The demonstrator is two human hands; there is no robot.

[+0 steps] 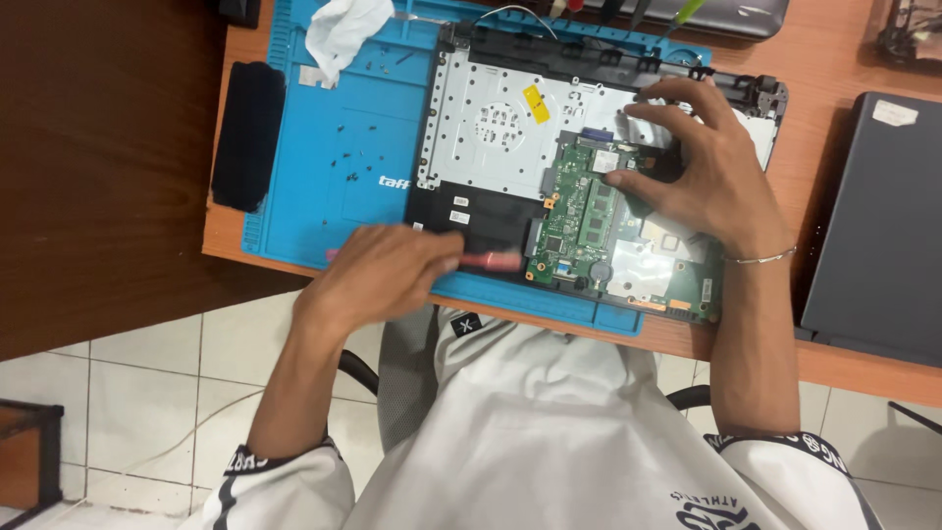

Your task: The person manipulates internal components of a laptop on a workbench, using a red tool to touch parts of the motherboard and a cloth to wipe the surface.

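Observation:
An opened laptop base (491, 128) lies on a blue work mat (324, 167), its silver metal plate and green circuit board (579, 221) exposed. My left hand (378, 275) grips a red-handled tool (491, 260), blurred, with its tip near the board's lower left edge. My right hand (697, 167) rests on the right part of the laptop base, fingers spread, fingertips pressing near the top of the circuit board. A thin bracelet circles that wrist.
Several small dark screws (343, 167) lie scattered on the mat. A crumpled white cloth (343, 29) sits at the mat's top. A black flat part (247, 132) lies at the mat's left edge. A closed grey laptop (878, 226) sits right.

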